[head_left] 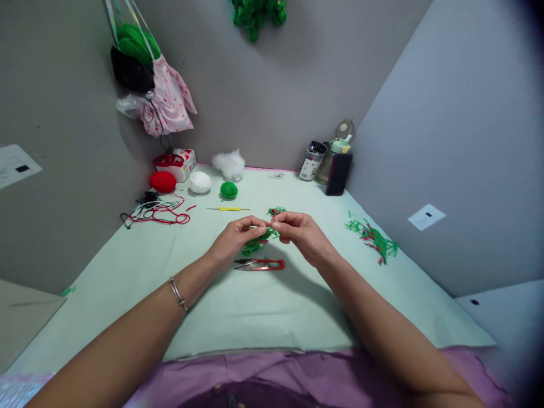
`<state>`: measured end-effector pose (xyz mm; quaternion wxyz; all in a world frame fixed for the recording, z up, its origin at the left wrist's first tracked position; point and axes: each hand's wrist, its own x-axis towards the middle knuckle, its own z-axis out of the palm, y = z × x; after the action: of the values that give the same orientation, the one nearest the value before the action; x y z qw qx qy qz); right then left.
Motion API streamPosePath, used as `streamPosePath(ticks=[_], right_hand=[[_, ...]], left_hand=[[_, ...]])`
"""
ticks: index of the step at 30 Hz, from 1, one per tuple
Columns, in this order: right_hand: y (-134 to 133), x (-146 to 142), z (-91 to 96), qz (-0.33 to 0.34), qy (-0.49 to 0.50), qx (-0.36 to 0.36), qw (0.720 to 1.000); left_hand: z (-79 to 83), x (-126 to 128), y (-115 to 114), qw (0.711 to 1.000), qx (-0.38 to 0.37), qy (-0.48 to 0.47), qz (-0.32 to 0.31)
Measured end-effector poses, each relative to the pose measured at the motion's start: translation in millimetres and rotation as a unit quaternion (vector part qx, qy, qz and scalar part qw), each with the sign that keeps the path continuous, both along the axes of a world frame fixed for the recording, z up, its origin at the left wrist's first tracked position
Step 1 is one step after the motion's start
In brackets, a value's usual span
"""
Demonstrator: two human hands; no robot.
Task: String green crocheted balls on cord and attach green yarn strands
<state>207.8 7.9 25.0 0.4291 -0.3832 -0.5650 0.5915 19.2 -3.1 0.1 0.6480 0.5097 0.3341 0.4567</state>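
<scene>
My left hand (242,235) is closed in a pinch on a piece of green yarn work (254,246), which hangs below its fingers. Thumb and forefinger of my right hand (297,229) are pinched together, touching or almost touching the left fingertips. What the right fingers hold is too small to make out. Just beyond them on the table lies a small green piece with red bits (277,211). Thread snips (272,264) with an orange-red handle rest below the hands, blades to the left. Farther off lies a yellow-handled crochet hook (229,209).
Along the back stand red yarn (163,182), white yarn (199,182), a green yarn ball (228,190), white stuffing (229,165), a pen cup (312,161) and a phone (339,174). Loose strands (164,212) lie left, green yarn scraps (376,239) right.
</scene>
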Motion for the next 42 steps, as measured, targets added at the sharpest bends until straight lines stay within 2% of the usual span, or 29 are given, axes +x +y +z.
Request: streamPosePath(ticks=[8,10,13,15,18,21,26,42], right_hand=[[0,3,0.4,0.005,0.037,0.010,0.999],[0,4,0.8,-0.021,0.030,0.037,0.999],[-2,5,1.9,-0.081,-0.020,0.121,0.989],[-4,6,2.7,-0.112,-0.077,0.198,0.971],[-8,5,3.4,-0.137,-0.174,0.316,0.923],[-11,4,3.9,-0.127,-0.245,0.382,0.882],[-13,3,5.1,-0.092,-0.290,0.403,0.863],[-14,4,3.7,-0.047,-0.329,0.409,0.850]], left_hand=[[-0.1,-1,1,1.000,0.002,-0.024,-0.013],[-0.2,-2,2,0.999,0.012,-0.030,-0.010],[-1.3,-3,4,0.999,0.026,-0.033,0.004],[-2.3,-3,5,0.998,0.030,-0.044,0.019],[-3.1,-4,7,0.997,0.030,-0.059,0.042],[-3.2,-5,7,0.996,0.036,-0.059,0.052],[-4.2,-7,8,0.997,0.046,-0.042,0.055],[-8.2,-9,10,0.996,0.052,0.000,0.073]])
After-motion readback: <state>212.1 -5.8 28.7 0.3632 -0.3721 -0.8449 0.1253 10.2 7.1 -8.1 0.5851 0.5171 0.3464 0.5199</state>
